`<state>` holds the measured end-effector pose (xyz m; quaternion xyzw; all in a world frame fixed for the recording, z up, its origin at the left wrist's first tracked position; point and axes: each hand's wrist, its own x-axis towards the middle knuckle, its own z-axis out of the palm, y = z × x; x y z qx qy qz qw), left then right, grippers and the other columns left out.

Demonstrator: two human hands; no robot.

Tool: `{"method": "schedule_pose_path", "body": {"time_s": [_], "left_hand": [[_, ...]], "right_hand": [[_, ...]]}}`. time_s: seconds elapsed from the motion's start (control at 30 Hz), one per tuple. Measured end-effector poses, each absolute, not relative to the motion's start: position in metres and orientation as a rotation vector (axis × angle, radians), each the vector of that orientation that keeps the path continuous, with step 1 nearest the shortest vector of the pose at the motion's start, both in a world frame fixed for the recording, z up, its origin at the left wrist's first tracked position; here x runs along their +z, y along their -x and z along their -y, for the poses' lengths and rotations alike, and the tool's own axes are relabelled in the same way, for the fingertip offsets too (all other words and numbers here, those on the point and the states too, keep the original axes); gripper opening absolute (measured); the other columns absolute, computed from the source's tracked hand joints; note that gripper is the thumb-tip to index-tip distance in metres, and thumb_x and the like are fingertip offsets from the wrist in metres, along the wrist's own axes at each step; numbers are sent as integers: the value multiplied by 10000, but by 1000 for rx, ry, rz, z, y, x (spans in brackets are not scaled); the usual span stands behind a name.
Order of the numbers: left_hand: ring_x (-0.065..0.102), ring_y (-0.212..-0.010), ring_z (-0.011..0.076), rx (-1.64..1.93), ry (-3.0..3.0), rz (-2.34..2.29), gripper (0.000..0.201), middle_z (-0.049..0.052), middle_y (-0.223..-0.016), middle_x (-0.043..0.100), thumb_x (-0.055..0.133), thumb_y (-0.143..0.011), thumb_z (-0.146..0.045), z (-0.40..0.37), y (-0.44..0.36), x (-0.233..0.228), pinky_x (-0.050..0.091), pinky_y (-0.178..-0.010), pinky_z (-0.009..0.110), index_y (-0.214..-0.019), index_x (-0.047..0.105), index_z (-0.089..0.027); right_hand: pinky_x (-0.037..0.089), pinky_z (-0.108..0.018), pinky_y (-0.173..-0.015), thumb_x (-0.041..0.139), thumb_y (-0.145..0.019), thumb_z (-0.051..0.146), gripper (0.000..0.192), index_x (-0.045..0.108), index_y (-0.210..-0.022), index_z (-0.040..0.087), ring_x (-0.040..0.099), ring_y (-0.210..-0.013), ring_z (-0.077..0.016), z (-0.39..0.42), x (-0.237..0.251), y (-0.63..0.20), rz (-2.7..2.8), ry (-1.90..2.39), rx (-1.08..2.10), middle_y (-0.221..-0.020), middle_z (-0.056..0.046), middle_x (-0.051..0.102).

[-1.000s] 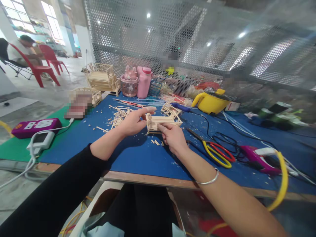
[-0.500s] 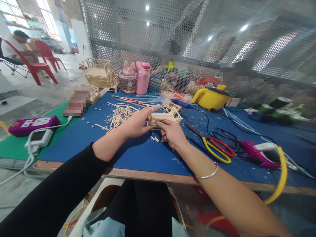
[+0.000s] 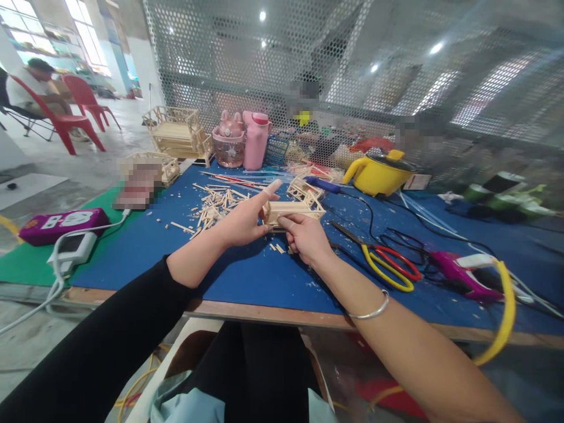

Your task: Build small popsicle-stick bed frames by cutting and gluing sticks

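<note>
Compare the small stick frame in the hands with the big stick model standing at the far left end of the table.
The small stick frame is held by the left hand and right hand; the big stick model stands untouched. The frame is low and flat-looking; the model rises in several tiers. The frame sits mid-table, near the loose sticks; the model sits at the far edge. Both are pale wooden sticks.

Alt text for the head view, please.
Both hands, left hand and right hand, hold a small stick frame over a blue table. Loose sticks lie left of it, scissors right, a yellow pot behind.
</note>
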<state>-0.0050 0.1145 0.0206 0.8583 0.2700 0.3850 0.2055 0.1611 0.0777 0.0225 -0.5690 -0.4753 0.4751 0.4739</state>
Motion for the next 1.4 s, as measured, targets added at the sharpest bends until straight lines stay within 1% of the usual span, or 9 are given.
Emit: {"method": "schedule_pose_path", "body": {"time_s": [0.2,0.4,0.53,0.67,0.8,1.0,1.4], "left_hand": [[521,-730,104,1046,-2387,-776,937,129,-1336,519,531,-654,-50,-114,5,21,459,-742,272,-1487,135,-218],[519,-722,102,1062,-2360,-771,937,125,-1330,525,555,-643,-48,-114,4,21,456,-744,272,-1482,176,-219],[521,-735,103,1035,-2370,-790,926,132,-1335,519,550,-658,-57,-114,4,22,461,-753,274,-1485,160,-200],[523,-734,104,1035,-2373,-797,919,137,-1329,522,543,-662,-60,-113,4,23,462,-748,269,-1485,158,-191],[523,-741,105,1031,-2380,-801,931,135,-1333,522,545,-656,-53,-114,4,22,462,-744,268,-1487,149,-186],[520,-735,102,1044,-2419,-785,938,120,-1316,540,549,-653,-48,-116,4,20,466,-735,271,-1485,151,-220],[536,-740,104,1047,-2449,-788,937,118,-1302,549,549,-658,-42,-115,3,20,480,-750,275,-1484,146,-226]], "right_hand": [[201,-176,-272,650,-759,299,201,647,-896,153,263,-242,-43,-77,25,-160,1173,1427,1148,-324,113,385],[182,-179,-276,613,-789,268,133,624,-862,157,249,-245,-44,-76,28,-160,1207,1439,1166,-320,109,381],[201,-185,-288,605,-783,272,113,626,-828,171,273,-256,-51,-77,24,-162,1308,1426,1050,-331,99,404],[274,-201,-316,606,-775,306,136,645,-799,178,343,-278,-71,-78,19,-165,1426,1424,884,-354,83,439],[307,-207,-349,604,-770,344,174,651,-807,180,361,-286,-74,-78,15,-166,1436,1419,838,-360,84,447],[312,-204,-359,606,-758,380,225,644,-827,170,362,-281,-74,-79,11,-165,1423,1364,806,-353,89,448],[304,-201,-332,605,-766,373,205,622,-819,176,350,-266,-74,-80,9,-166,1406,1350,834,-347,98,439]]}}
